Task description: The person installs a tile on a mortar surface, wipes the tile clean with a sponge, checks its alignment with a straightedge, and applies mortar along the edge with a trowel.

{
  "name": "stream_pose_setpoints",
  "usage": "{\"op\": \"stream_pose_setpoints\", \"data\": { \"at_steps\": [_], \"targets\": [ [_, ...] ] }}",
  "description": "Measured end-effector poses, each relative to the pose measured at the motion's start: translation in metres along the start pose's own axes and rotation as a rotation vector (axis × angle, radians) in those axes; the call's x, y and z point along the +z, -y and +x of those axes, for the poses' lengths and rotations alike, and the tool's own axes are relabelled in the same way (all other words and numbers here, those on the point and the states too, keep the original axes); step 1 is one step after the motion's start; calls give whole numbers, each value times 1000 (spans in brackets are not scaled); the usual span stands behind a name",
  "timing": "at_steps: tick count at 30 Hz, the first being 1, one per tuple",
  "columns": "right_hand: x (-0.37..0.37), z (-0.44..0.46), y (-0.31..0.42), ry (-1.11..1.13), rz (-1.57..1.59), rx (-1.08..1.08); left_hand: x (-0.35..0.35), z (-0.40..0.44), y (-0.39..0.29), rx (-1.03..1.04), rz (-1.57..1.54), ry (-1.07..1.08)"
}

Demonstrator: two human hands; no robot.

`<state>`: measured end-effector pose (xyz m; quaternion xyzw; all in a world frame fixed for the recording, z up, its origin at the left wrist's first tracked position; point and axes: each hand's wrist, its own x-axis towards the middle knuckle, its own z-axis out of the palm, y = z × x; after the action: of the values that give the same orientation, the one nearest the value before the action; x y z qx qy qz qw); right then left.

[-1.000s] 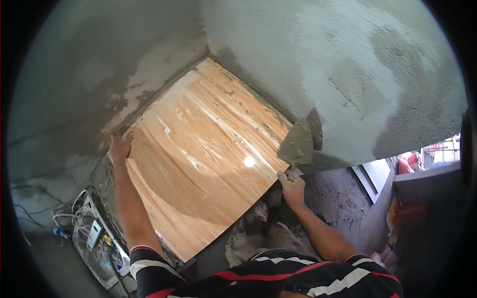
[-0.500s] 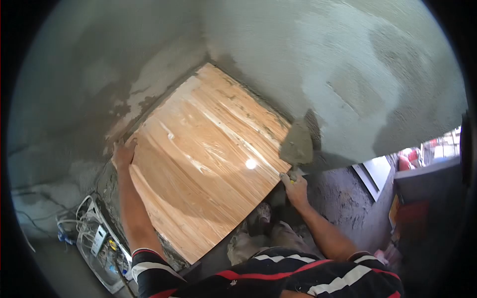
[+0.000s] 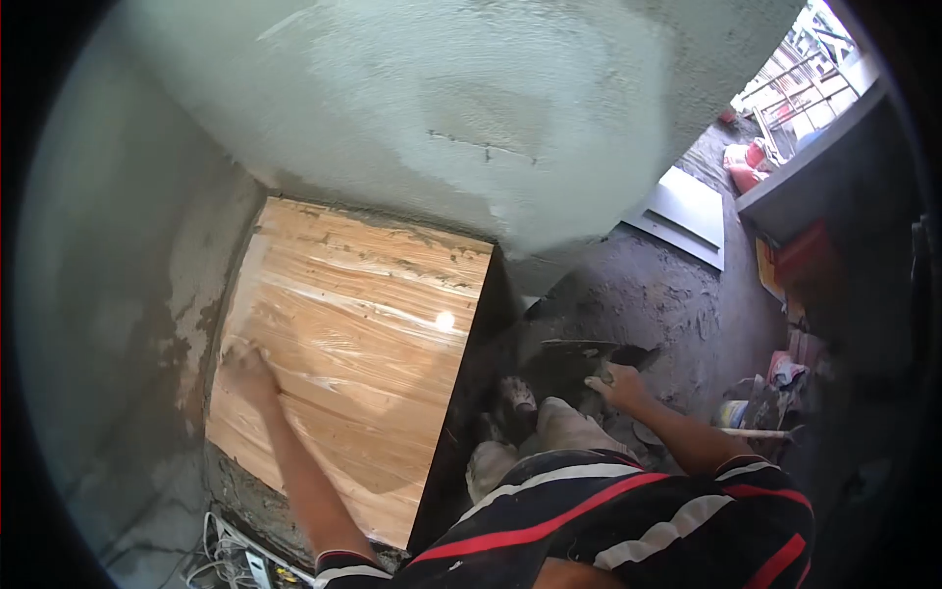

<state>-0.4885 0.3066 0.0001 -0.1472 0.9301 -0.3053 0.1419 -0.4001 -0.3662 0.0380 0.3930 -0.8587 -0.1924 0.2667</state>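
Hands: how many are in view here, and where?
2: the left hand is over the wood-patterned panel, too blurred to tell whether it touches; the right hand holds a trowel, beside the knees. None seems hidden.

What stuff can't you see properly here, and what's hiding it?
- Head view: whatever lies under the wood-patterned panel, because the panel covers it.
- Head view: the left hand, too blurred to tell whether it touches the panel.
- Head view: the rest of the container of cables, cut off by the bottom edge.
- Head view: what the red thing is, because deep shadow hides its details.
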Motion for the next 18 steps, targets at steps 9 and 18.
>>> {"op": "stream_pose_setpoints", "data": {
  "at_steps": [9, 18],
  "targets": [
    [-3, 29, 65, 198, 549, -2, 15, -145, -261, 109, -632, 941],
    [-2, 59, 187, 406, 435, -658, -13, -254, -273, -300, -1286, 1074]
  ]
}}
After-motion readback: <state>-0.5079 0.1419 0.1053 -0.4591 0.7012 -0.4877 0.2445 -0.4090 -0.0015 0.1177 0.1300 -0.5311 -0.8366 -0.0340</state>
